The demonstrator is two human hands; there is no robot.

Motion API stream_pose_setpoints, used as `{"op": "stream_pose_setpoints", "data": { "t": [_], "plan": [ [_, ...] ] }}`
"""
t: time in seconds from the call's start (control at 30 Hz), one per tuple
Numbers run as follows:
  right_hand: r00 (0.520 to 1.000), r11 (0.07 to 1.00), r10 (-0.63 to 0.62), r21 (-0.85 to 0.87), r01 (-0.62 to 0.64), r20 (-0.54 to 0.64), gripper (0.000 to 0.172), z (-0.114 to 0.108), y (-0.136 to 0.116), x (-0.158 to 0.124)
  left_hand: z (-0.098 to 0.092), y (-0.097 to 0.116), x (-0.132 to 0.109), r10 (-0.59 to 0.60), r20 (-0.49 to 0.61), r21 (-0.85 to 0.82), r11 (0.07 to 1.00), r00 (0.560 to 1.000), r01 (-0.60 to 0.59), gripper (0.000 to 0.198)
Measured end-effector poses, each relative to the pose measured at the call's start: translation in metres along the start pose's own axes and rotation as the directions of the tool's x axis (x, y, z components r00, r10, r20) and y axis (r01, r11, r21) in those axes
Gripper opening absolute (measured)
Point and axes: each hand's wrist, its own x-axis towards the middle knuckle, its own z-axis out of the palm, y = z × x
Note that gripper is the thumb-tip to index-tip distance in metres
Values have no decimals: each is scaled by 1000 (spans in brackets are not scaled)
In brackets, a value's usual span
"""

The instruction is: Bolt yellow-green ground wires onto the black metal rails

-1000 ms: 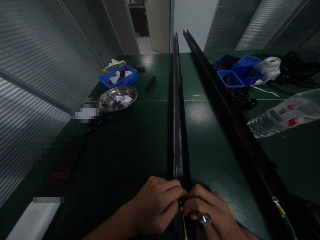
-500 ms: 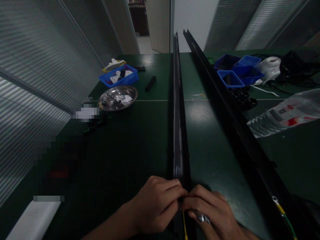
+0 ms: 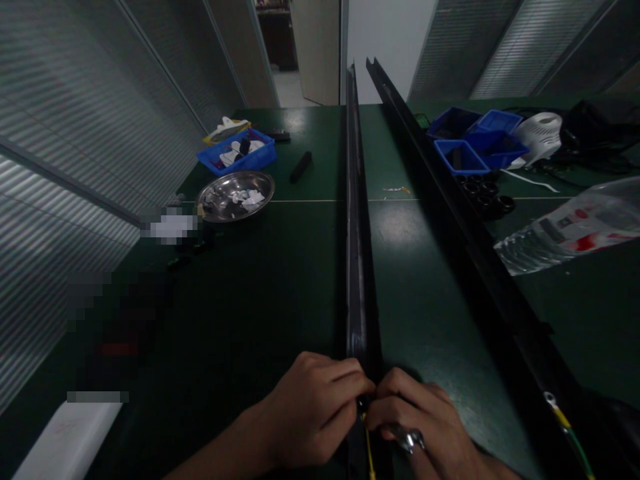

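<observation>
A long black rail (image 3: 356,220) runs down the middle of the dark green table (image 3: 260,293), from the far end to me. Both hands meet at its near end. My left hand (image 3: 313,410) is curled, with fingertips pinched against the rail's edge. My right hand (image 3: 417,427), fingers bent, presses on the same spot and holds a small metal wrench (image 3: 409,438). A yellow wire (image 3: 369,453) comes out between the two hands. What the fingertips pinch is hidden.
A second black rail (image 3: 465,227) lies at the right, with a yellow-green wire and ring terminal (image 3: 563,417) near its close end. Blue bins (image 3: 475,143), black rings (image 3: 487,197) and a plastic bag (image 3: 570,230) sit right. A steel bowl (image 3: 235,195) and blue tray (image 3: 237,155) sit left.
My hands stay at the rail's near end. The right hand has shifted slightly, and the wrench turned a little in it.
</observation>
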Motion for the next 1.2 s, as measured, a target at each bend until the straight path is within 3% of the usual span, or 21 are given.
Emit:
{"op": "stream_pose_setpoints", "data": {
  "t": [0.57, 0.97, 1.2],
  "plan": [
    [1000, 997, 5, -71, -6, -17, 25, -1, -3, 4, 2, -1, -1, -3, -5, -9, 1000, 1000, 3, 22],
    [999, 1000, 1, -4, -1, -33, 40, 5, 3, 8, 1, -1, -1, 19, -29, 6, 1000, 999, -18, 15],
    [998, 987, -51, -154, 45, -32, 36, 2, -3, 7, 1, -2, -1, 37, -41, 11, 999, 998, -36, 25]
  ]
}}
